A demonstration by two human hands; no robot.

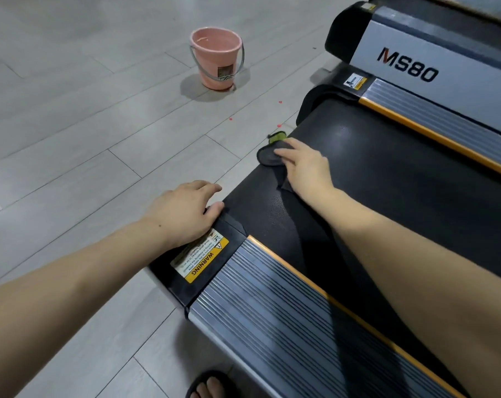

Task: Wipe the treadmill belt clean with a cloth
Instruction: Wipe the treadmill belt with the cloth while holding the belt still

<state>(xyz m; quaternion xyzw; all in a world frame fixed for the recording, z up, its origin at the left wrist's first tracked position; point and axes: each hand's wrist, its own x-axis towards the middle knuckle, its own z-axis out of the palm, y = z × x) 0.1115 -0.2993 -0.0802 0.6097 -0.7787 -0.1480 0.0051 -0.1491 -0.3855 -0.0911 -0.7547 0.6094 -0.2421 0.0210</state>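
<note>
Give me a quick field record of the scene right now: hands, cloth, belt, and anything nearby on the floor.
left hand: resting flat on the black end cap of the treadmill, by the warning sticker
right hand: pressing the cloth on the belt, fingers spread
cloth: dark, with a green bit at the far edge, at the rear end of the belt
belt: black, with a faint sheen ahead of the cloth
bucket: pink, upright on the floor, apart from the treadmill
foot: in a sandal, bottom edge
</note>
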